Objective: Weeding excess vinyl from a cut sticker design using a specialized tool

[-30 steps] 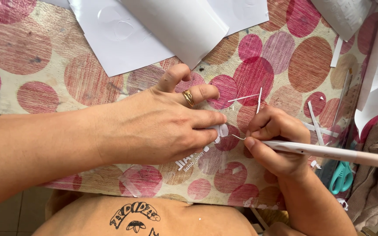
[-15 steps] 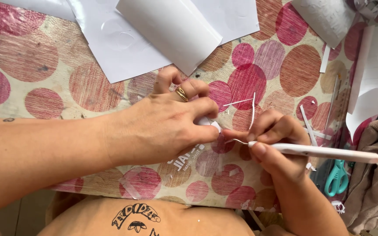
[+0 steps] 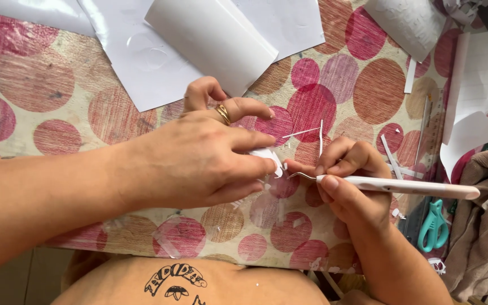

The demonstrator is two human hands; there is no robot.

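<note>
Near the worktop's [image 3: 57,101] front edge, the left hand [image 3: 199,161] fingers pinch a small white vinyl piece [image 3: 268,156], steadying it. The right hand [image 3: 351,181] fingers grip a hooked weeding tool [image 3: 402,186] like a pen, its tip just beside the piece.

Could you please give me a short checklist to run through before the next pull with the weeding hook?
1. Left hand pins the white scrap to the spotted tablecloth: ok.
2. Right hand grips the white weeding tool like a pen: ok.
3. Hook tip close to the scrap: ok; whether it has caught an edge: cannot tell.
4. Left fingertips away from the hook: not ok, they lie very near.
5. Teal scissors out of the way: ok.
</note>
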